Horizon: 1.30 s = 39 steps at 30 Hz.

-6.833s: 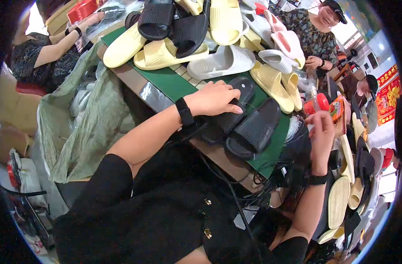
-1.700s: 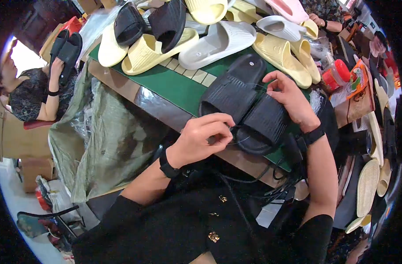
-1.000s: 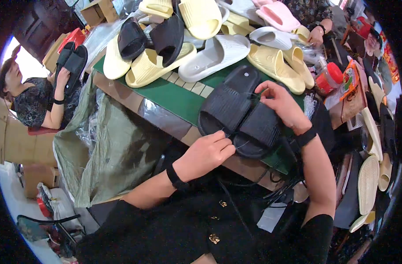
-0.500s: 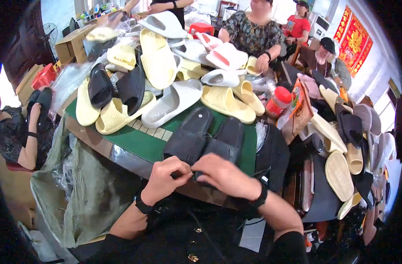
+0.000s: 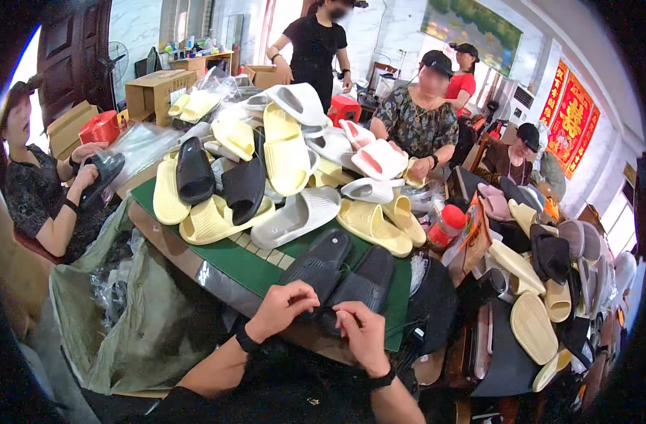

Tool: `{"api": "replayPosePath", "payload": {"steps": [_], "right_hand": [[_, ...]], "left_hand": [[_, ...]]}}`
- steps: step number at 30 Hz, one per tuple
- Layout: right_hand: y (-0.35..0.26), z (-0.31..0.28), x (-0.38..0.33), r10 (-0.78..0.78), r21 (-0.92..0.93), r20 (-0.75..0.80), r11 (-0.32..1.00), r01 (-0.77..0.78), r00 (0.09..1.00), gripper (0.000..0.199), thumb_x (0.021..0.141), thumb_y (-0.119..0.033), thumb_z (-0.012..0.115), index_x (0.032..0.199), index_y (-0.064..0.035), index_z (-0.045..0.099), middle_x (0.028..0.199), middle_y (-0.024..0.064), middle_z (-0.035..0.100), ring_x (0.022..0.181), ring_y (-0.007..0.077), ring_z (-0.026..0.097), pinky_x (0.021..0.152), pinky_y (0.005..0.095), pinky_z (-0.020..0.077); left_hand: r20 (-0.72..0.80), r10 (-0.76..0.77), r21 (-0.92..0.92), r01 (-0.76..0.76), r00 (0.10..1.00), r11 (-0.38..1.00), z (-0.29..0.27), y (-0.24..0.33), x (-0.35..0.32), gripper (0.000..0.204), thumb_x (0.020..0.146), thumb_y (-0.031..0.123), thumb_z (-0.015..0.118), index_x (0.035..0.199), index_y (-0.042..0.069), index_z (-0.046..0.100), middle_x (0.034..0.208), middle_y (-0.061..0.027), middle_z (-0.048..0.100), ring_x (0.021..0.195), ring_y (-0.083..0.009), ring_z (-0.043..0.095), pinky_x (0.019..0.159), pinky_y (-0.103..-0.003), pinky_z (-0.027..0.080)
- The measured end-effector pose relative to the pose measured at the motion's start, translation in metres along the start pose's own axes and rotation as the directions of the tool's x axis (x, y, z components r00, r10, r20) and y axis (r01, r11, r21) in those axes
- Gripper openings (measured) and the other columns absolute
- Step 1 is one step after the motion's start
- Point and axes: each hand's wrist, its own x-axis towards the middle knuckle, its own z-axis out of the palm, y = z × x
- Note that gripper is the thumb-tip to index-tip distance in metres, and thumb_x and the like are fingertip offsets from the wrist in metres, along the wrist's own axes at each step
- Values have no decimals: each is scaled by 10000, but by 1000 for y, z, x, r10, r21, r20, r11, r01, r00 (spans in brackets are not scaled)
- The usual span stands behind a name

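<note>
A pair of black slippers [image 5: 344, 272] lies sole-up, side by side, on the green mat [image 5: 249, 258] at the table's near edge. My left hand [image 5: 284, 307] and my right hand [image 5: 362, 332] sit at the slippers' heel ends, wrists nearly touching. The fingertips of both hands are pinched together at the heels, around something too small to make out. A black band is on each wrist.
A heap of yellow, white, pink and black slippers [image 5: 286, 152] covers the table beyond. A red-capped bottle [image 5: 447, 226] stands to the right, with more slippers [image 5: 542, 311] stacked beyond it. A green sack [image 5: 132, 311] hangs at left. A seated person [image 5: 37, 191] at left holds a black slipper; others stand opposite.
My hands lowered the black pair onto the mat and slid back to its heel ends. The view has tilted up, so the far side of the room now shows.
</note>
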Motion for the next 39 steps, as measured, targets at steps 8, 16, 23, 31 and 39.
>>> {"api": "replayPosePath", "payload": {"steps": [8, 16, 23, 31, 39], "right_hand": [[33, 14, -1, 11, -18, -106, 1000, -13, 994, 118, 938, -30, 642, 1046, 4, 677, 839, 82, 671, 698, 110, 626, 632, 255, 504], [44, 16, 0, -228, -155, -208, 968, 198, 951, 109, 860, 39, 681, 958, 9, 717, 903, 102, 676, 714, 159, 619, 621, 264, 483], [47, 18, 2, -353, -246, -136, 917, 313, 926, 120, 882, 27, 678, 992, 8, 720, 909, 72, 677, 677, 104, 593, 577, 226, 448], [51, 23, -6, -69, 1, -230, 997, 71, 971, 37, 870, 31, 693, 904, 23, 680, 853, 35, 658, 707, 75, 567, 586, 229, 444], [47, 20, 0, -259, -175, -159, 957, 231, 953, 84, 843, 62, 683, 858, 11, 618, 846, 52, 603, 754, 112, 558, 659, 247, 448]], "left_hand": [[31, 328, 291, -322, 944, 901, 18, -16, 2, 135, 805, 22, 745, 927, 9, 688, 951, -117, 707, 870, -284, 693, 751, -363, 561], [-52, 360, 215, -342, 931, 915, 16, -20, -4, 118, 827, 20, 737, 940, 9, 702, 969, -104, 709, 881, -271, 685, 755, -357, 555], [-48, 372, 181, -358, 927, 916, 20, -35, -6, 107, 835, 47, 743, 924, 10, 694, 963, -96, 707, 887, -253, 678, 753, -355, 548], [-20, 379, 198, -368, 925, 908, 20, -34, -7, 112, 832, 54, 743, 928, 25, 691, 968, -87, 709, 893, -257, 679, 761, -347, 547], [-32, 361, 192, -349, 932, 917, 20, -30, -7, 103, 803, 8, 744, 889, 32, 694, 955, -82, 708, 870, -249, 675, 748, -350, 545]]}}
